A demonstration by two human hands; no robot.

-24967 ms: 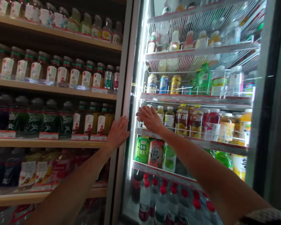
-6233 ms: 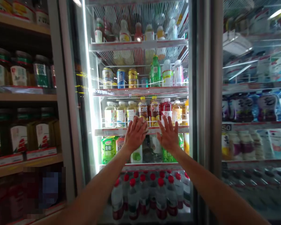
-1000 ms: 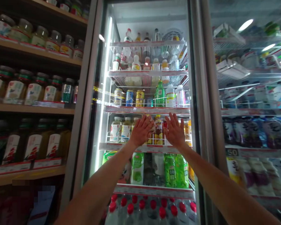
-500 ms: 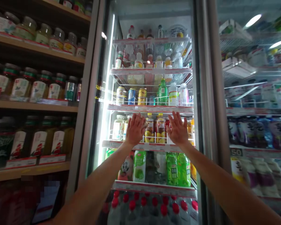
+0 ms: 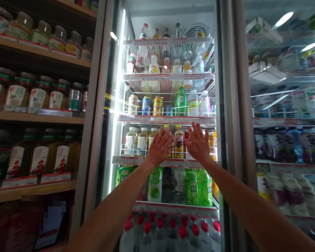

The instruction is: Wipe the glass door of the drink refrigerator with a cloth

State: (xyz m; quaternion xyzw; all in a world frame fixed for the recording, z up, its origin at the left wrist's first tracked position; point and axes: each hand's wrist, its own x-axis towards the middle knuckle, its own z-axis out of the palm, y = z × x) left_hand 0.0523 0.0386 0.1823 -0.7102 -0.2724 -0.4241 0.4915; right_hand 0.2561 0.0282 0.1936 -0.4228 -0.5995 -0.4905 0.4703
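Both arms reach forward to the closed glass door [image 5: 147,17] of a lit drinks fridge. My left hand [image 5: 160,147] is pressed flat towards the glass, with a pale crumpled cloth [image 5: 171,139] showing past its fingers. Most of that cloth is hidden under the palm. To the right, my right hand [image 5: 198,142] lies with fingers stretched and a little apart against the door, with no object visible in it. Between the hands, a dark tea bottle with a yellow cap [image 5: 179,141] shows through the pane.
Fridge shelves hold bottles and cans, with green bottles [image 5: 191,187] and red-capped bottles [image 5: 182,232] lower down. Wooden shelves [image 5: 36,117] with jars stand at left. A metal door frame [image 5: 233,122] separates another glass-fronted fridge at right.
My left hand has slid right along the glass with the cloth, closer to my right hand. My right hand stays nearly in place. The view has shifted slightly.
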